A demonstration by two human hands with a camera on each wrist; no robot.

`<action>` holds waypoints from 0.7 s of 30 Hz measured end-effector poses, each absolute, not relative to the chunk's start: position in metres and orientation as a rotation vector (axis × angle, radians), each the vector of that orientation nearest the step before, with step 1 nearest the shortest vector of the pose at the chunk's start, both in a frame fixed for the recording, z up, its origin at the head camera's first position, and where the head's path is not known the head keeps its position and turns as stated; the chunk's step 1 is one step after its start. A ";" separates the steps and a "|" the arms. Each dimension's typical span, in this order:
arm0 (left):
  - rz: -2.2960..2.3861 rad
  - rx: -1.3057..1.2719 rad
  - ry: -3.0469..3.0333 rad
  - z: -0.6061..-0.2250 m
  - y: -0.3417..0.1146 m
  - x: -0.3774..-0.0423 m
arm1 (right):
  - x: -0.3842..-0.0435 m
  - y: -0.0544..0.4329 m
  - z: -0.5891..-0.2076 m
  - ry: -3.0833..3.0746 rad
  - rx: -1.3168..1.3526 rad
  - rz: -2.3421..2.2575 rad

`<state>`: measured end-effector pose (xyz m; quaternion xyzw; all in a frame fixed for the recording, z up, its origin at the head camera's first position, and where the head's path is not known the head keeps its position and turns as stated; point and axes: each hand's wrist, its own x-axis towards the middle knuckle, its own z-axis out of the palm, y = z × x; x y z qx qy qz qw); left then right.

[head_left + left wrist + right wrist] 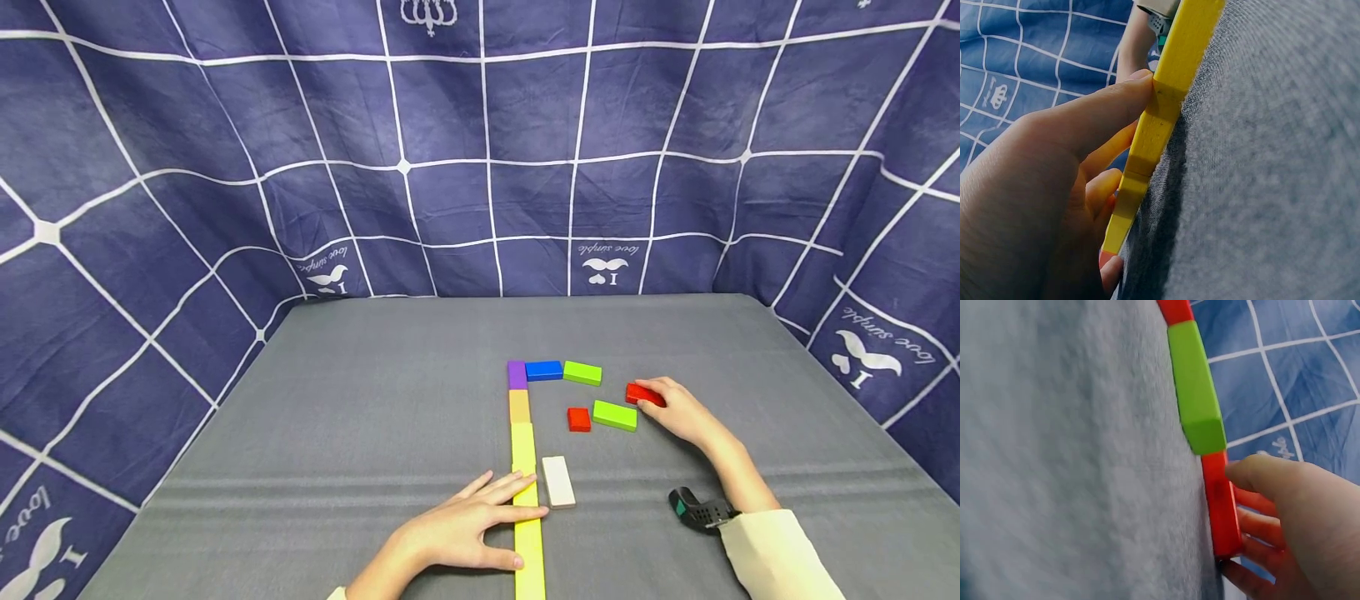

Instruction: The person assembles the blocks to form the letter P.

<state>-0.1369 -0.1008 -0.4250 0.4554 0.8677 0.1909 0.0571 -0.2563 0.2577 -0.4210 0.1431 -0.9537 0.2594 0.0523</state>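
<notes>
A straight row of yellow blocks (522,446) runs along the grey table, and my left hand (465,525) rests across it with fingers spread. In the left wrist view, the thumb touches the side of the yellow row (1159,119). My right hand (684,414) holds a red block (639,392) between thumb and fingers at the right. The right wrist view shows the thumb at one side of this red block (1221,509), close to a green block (1196,387). A white block (558,482) lies just right of the left fingertips.
Past the yellow row lie an orange block (519,407) and a purple one (517,375). A blue block (543,371) and a green block (582,372) extend right from there. A small red block (578,419) sits inside the corner. Patterned blue cloth (450,200) hangs behind the table.
</notes>
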 end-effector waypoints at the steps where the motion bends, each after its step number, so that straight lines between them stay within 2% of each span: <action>1: 0.578 1.382 2.630 -0.425 -0.101 -0.137 | -0.254 0.256 -0.421 -2.904 0.426 0.790; 21: 0.584 1.379 2.627 -0.427 -0.100 -0.137 | -0.257 0.225 -0.423 -2.905 0.216 0.719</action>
